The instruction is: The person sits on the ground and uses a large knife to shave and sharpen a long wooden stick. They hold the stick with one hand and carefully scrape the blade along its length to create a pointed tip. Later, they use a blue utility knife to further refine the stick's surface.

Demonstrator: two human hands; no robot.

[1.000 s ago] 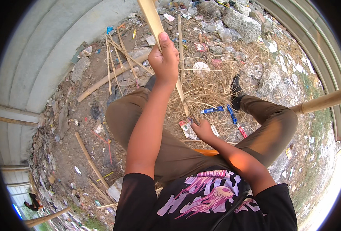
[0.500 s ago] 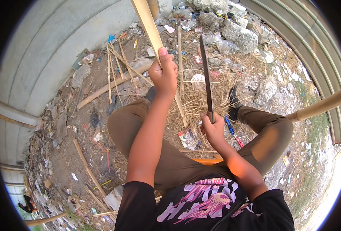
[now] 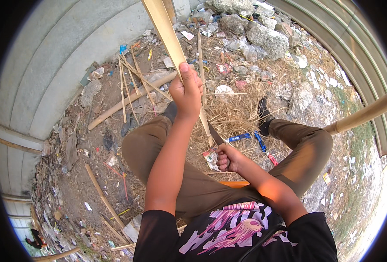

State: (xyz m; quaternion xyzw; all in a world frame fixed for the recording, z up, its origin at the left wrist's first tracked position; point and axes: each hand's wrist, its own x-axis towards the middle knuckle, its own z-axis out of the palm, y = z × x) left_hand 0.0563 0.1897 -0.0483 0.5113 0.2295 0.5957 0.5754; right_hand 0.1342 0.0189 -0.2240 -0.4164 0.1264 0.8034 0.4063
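My left hand (image 3: 186, 94) is closed around a long pale split bamboo strip (image 3: 166, 32), its thumb lying along the strip. Above the fist the strip rises out past the top of the view; below it, the narrow lower end (image 3: 205, 125) slants down between my knees. My right hand (image 3: 228, 158) grips a machete, whose handle is mostly hidden in the fist. The dark blade (image 3: 215, 135) points up and left, beside the strip's lower end; whether they touch I cannot tell. Dry bamboo shavings (image 3: 235, 111) lie heaped on the ground behind the blade.
Blue tools (image 3: 239, 137) lie right of my right hand. A bamboo pole (image 3: 132, 100) and several thin strips (image 3: 122, 87) rest at left. Rocks (image 3: 267, 40) and litter lie ahead. A grey wall (image 3: 62, 56) stands left, a corrugated metal one (image 3: 352, 48) right.
My right hand has moved down and left, and the machete has swung from nearly upright to leaning left beside the strip's lower end. My left hand stays on the strip, slightly lower.
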